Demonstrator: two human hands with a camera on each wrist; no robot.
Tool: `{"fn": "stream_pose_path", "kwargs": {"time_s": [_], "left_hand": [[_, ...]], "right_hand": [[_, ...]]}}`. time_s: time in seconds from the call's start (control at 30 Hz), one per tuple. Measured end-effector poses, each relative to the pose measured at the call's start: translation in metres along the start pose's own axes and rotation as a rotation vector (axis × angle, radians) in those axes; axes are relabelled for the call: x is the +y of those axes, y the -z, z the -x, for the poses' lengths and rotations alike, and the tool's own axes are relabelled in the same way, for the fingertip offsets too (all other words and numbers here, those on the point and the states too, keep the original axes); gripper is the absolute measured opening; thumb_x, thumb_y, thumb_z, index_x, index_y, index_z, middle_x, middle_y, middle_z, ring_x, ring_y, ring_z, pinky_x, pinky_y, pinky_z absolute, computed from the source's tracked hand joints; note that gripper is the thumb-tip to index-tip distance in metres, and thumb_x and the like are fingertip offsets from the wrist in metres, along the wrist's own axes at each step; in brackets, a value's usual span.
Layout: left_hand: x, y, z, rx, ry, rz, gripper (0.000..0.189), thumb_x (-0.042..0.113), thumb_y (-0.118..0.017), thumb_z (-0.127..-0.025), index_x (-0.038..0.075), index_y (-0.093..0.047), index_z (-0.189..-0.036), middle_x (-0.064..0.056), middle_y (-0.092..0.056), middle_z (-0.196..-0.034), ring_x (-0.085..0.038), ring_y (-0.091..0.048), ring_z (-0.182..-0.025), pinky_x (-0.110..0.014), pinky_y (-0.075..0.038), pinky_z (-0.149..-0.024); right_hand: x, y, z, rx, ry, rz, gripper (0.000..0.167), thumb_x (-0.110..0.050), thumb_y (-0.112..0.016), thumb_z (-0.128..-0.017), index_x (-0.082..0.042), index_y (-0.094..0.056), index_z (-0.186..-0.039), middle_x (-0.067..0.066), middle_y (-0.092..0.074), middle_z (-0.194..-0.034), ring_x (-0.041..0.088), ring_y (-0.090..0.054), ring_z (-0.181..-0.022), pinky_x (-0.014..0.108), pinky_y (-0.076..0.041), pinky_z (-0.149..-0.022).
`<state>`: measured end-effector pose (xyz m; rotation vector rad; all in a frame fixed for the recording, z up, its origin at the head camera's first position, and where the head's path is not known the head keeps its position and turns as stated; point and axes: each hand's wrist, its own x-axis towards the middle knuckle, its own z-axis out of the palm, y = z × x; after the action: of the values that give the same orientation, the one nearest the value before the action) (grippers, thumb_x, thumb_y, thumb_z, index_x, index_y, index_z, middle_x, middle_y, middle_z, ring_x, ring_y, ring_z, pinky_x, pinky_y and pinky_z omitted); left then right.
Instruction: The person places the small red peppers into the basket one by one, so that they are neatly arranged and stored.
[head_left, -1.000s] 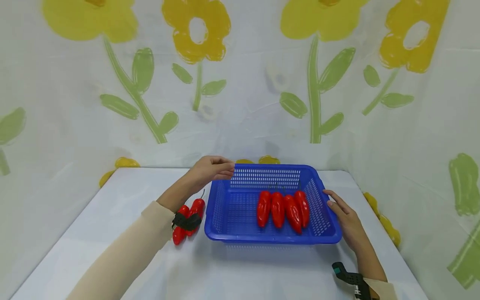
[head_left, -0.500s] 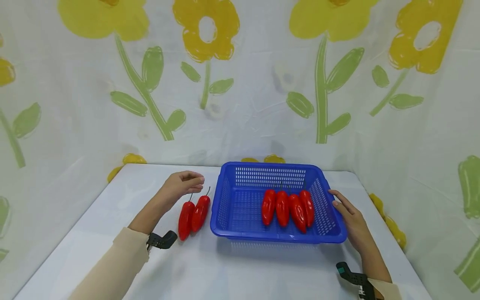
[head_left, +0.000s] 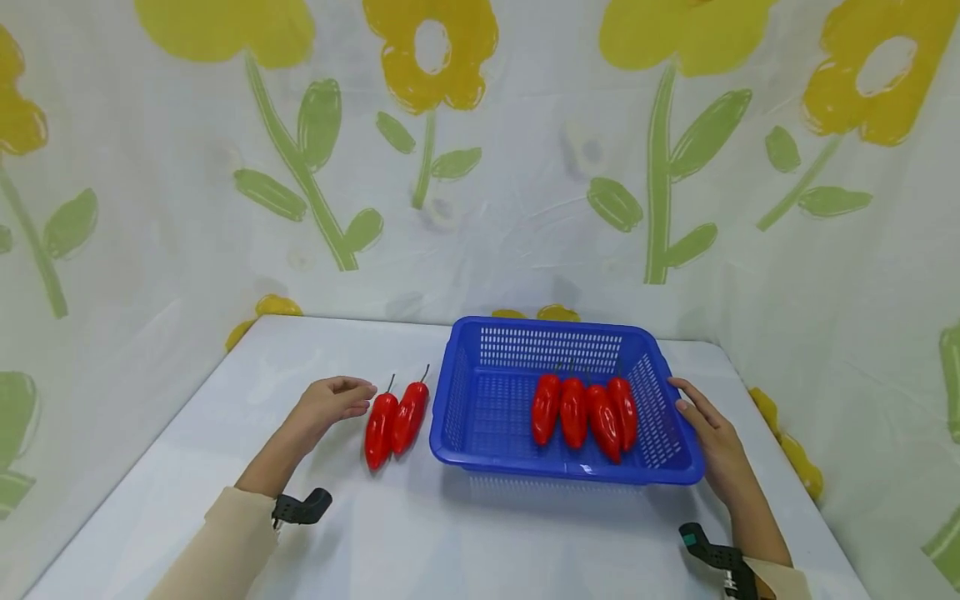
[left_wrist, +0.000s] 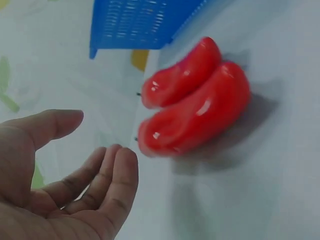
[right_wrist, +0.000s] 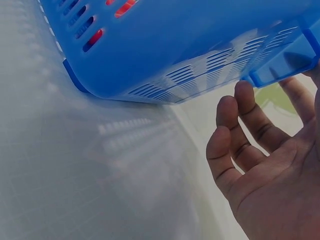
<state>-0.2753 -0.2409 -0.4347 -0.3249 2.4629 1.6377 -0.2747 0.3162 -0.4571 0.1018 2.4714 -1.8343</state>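
Two red chili peppers lie side by side on the white table, a left pepper and a right pepper, stems pointing away. My left hand hovers beside the left pepper's stem end, fingers loosely bent and thumb apart. In the left wrist view, a gap separates those fingertips from the nearer pepper. A blue plastic basket stands right of them with several red peppers in its right half. At its right rim, my right hand holds the edge between thumb and forefinger.
Behind the white table hangs a pale curtain printed with yellow flowers, which also closes off both sides. Each wrist wears a black strap mount, one on the left and one on the right.
My left hand has left the basket's left rim and come leftward and down beside the two loose peppers. The right hand stays at the basket's right rim. The view has shifted slightly.
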Motion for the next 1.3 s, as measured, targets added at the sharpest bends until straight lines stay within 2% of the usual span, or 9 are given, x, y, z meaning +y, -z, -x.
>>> {"fn": "stream_pose_path", "kwargs": {"time_s": [0.07, 0.23, 0.43, 0.63, 0.83, 0.93, 1.1, 1.23, 1.3], "left_hand": [[-0.005, -0.001, 0.0, 0.008, 0.029, -0.021, 0.06, 0.033, -0.067, -0.097, -0.005, -0.049, -0.138, -0.027, -0.056, -0.134, -0.036, -0.061, -0.116, -0.047, -0.048, -0.102], [-0.015, -0.005, 0.0, 0.001, 0.092, -0.06, 0.061, 0.032, -0.068, -0.096, -0.007, -0.048, -0.138, -0.028, -0.055, -0.133, -0.036, -0.061, -0.113, -0.047, -0.05, -0.1], [-0.023, -0.009, 0.0, -0.021, 0.111, -0.086, 0.058, 0.03, -0.072, -0.092, -0.008, -0.053, -0.132, -0.024, -0.061, -0.124, -0.029, -0.066, -0.102, -0.044, -0.054, -0.095], [-0.022, -0.006, 0.001, -0.026, 0.102, -0.119, 0.054, 0.026, -0.074, -0.091, -0.011, -0.057, -0.127, -0.025, -0.063, -0.118, -0.028, -0.068, -0.096, -0.04, -0.058, -0.088], [-0.02, -0.007, -0.003, -0.018, 0.14, -0.197, 0.055, 0.029, -0.079, -0.086, -0.008, -0.062, -0.123, -0.02, -0.066, -0.111, -0.026, -0.067, -0.091, -0.038, -0.059, -0.083], [-0.02, -0.008, -0.005, -0.019, 0.15, -0.22, 0.056, 0.031, -0.08, -0.085, -0.007, -0.064, -0.122, -0.019, -0.067, -0.11, -0.027, -0.065, -0.092, -0.039, -0.058, -0.082], [-0.021, -0.008, -0.005, -0.039, 0.154, -0.157, 0.056, 0.028, -0.079, -0.086, -0.008, -0.062, -0.124, -0.021, -0.065, -0.113, -0.03, -0.065, -0.098, -0.038, -0.058, -0.084], [-0.023, -0.007, -0.005, -0.042, 0.154, -0.122, 0.053, 0.027, -0.078, -0.087, -0.007, -0.062, -0.124, -0.02, -0.066, -0.113, -0.029, -0.064, -0.098, -0.036, -0.059, -0.083], [-0.025, -0.006, -0.005, -0.042, 0.149, -0.112, 0.052, 0.027, -0.078, -0.088, -0.006, -0.063, -0.124, -0.019, -0.067, -0.113, -0.027, -0.065, -0.097, -0.037, -0.059, -0.084]], "right_hand": [[-0.001, 0.001, 0.0, 0.002, 0.001, -0.001, 0.057, -0.057, -0.045, -0.101, -0.042, -0.033, -0.155, 0.019, -0.022, -0.162, 0.018, -0.052, -0.119, 0.025, -0.057, -0.082], [-0.001, 0.003, 0.001, 0.003, 0.009, 0.011, 0.057, -0.056, -0.043, -0.102, -0.041, -0.031, -0.156, 0.018, -0.021, -0.163, 0.034, -0.044, -0.13, 0.021, -0.055, -0.082], [0.0, 0.004, 0.0, 0.014, 0.0, -0.01, 0.057, -0.056, -0.046, -0.101, -0.042, -0.033, -0.155, 0.019, -0.023, -0.162, 0.009, -0.053, -0.112, 0.025, -0.058, -0.08], [0.001, 0.0, -0.001, -0.012, -0.02, -0.061, 0.057, -0.054, -0.048, -0.101, -0.042, -0.033, -0.155, 0.017, -0.02, -0.163, 0.01, -0.053, -0.114, 0.028, -0.058, -0.081], [0.002, -0.001, -0.001, -0.004, -0.017, -0.048, 0.057, -0.056, -0.047, -0.101, -0.043, -0.032, -0.155, 0.018, -0.021, -0.163, 0.004, -0.054, -0.108, 0.028, -0.058, -0.08], [0.002, -0.001, 0.0, 0.006, -0.015, -0.037, 0.058, -0.056, -0.047, -0.101, -0.043, -0.032, -0.155, 0.019, -0.022, -0.162, 0.011, -0.054, -0.113, 0.029, -0.058, -0.081], [0.0, -0.002, -0.001, 0.012, -0.018, -0.039, 0.058, -0.056, -0.046, -0.101, -0.044, -0.031, -0.155, 0.018, -0.022, -0.163, 0.042, -0.042, -0.134, 0.03, -0.059, -0.081], [0.0, -0.003, -0.002, 0.017, -0.024, -0.04, 0.059, -0.058, -0.047, -0.1, -0.043, -0.031, -0.155, 0.017, -0.022, -0.163, 0.046, -0.037, -0.137, 0.03, -0.059, -0.081], [0.0, -0.003, -0.002, 0.017, -0.029, -0.041, 0.06, -0.058, -0.047, -0.1, -0.042, -0.031, -0.156, 0.017, -0.023, -0.163, 0.04, -0.043, -0.133, 0.03, -0.059, -0.081]]}}
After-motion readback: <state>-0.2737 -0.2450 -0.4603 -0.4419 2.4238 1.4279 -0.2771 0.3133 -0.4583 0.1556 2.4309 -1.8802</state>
